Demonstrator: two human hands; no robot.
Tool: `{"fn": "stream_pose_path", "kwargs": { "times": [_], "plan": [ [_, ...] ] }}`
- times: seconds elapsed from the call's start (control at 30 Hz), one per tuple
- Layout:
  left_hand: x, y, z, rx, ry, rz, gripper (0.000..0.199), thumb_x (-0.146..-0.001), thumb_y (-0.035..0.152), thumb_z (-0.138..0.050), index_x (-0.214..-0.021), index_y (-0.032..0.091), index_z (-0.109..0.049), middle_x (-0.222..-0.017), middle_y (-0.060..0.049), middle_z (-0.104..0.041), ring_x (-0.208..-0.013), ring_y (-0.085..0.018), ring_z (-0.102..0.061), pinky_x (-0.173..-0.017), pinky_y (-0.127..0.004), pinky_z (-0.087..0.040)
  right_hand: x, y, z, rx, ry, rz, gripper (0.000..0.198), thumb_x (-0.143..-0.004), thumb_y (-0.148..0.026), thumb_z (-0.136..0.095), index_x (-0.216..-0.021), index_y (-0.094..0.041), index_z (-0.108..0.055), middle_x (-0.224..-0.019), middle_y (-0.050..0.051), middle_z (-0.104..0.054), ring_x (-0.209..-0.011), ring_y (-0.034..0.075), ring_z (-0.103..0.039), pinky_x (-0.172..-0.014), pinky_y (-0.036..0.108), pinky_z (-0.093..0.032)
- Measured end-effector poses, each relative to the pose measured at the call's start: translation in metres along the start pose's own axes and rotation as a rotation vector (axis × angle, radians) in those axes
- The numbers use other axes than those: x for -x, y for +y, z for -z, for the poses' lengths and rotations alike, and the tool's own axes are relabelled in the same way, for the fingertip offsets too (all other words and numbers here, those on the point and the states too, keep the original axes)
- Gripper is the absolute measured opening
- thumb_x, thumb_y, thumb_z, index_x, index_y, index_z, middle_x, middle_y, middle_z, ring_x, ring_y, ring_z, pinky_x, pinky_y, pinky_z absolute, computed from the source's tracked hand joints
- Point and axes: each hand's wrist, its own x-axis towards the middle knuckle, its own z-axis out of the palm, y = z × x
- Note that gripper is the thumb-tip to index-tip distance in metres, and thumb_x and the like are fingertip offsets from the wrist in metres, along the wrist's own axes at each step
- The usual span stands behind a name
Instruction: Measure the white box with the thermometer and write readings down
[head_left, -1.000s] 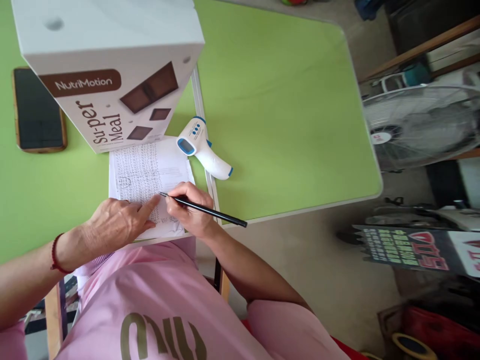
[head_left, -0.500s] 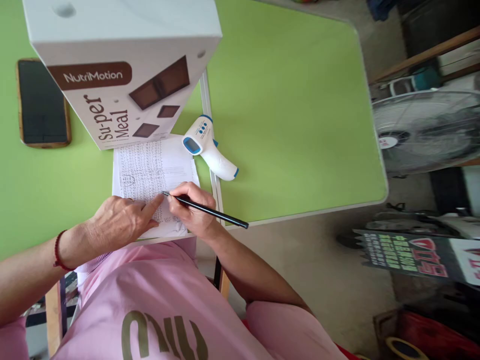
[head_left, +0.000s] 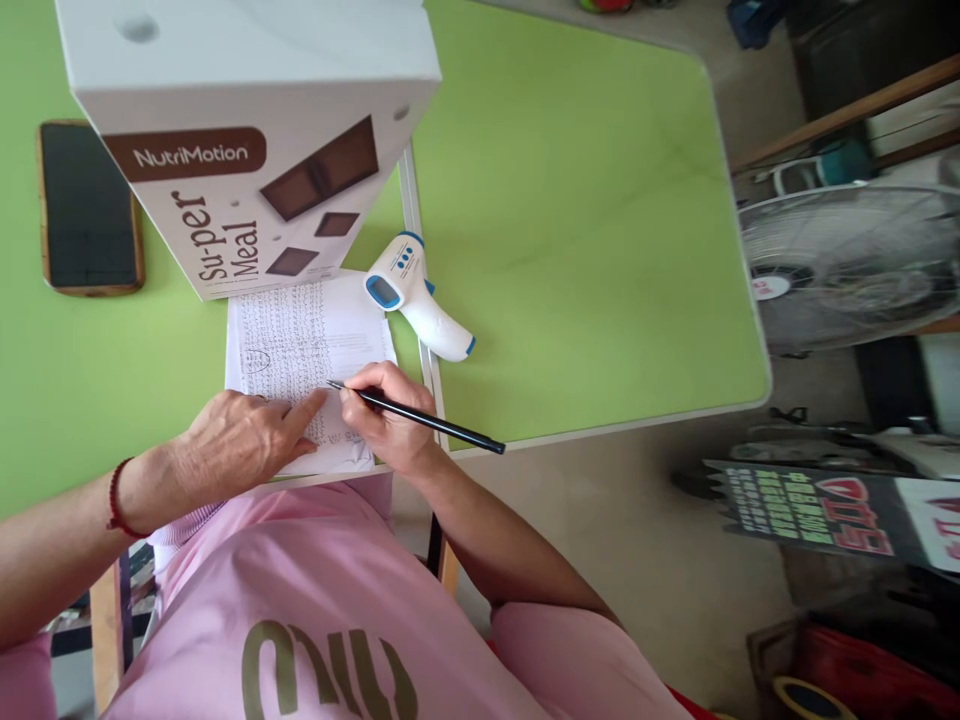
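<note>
A black pen [head_left: 427,414] is pinched in my right hand [head_left: 390,415], its tip over a paper [head_left: 356,335] covered with rows of handwriting. Whether the tip touches the sheet I cannot tell. My left hand [head_left: 240,440] lies flat across the lower left of the paper, index finger stretched toward the pen tip. Beyond the sheet stands a white NutriMotion box [head_left: 300,130], close against the paper's far edge. To the right of the paper rests a white and blue infrared thermometer [head_left: 420,300].
A phone in a wooden-edged case [head_left: 90,210] lies left of the box on the green table [head_left: 600,250]. Off the table's right edge stands a fan [head_left: 847,270]. Below the fan a dark printed sign [head_left: 817,510] juts out.
The pen and my right hand have shifted slightly to the right. My left hand stays in place on the paper.
</note>
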Motion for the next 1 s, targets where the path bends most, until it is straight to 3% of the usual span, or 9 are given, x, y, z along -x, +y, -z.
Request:
{"fn": "stream_pose_path", "kwargs": {
  "times": [0.4, 1.0],
  "plan": [
    [-0.0002, 0.0003, 0.0009, 0.006, 0.003, -0.005, 0.048, -0.098, 0.036, -0.057, -0.135, 0.009, -0.043, -0.070, -0.001, -0.070, -0.050, -0.019, -0.063, -0.039, -0.029, -0.026, -0.0018, 0.0006, -0.0010, -0.013, 0.024, 0.079, 0.011, -0.086, -0.022, -0.059, -0.076, -0.023, -0.054, -0.059, -0.007, -0.057, -0.050, 0.009, -0.052, -0.051, 0.021, -0.043],
    [0.0005, -0.0009, 0.0001, 0.007, -0.004, -0.006, 0.047, -0.098, 0.034, -0.056, -0.136, 0.009, -0.043, -0.069, -0.001, -0.069, -0.050, -0.020, -0.064, -0.039, -0.028, -0.028, -0.0019, -0.0002, -0.0022, -0.016, 0.057, 0.066, 0.012, -0.085, -0.019, -0.058, -0.075, -0.023, -0.052, -0.057, -0.007, -0.055, -0.048, 0.008, -0.050, -0.049, 0.020, -0.042]
  ]
}}
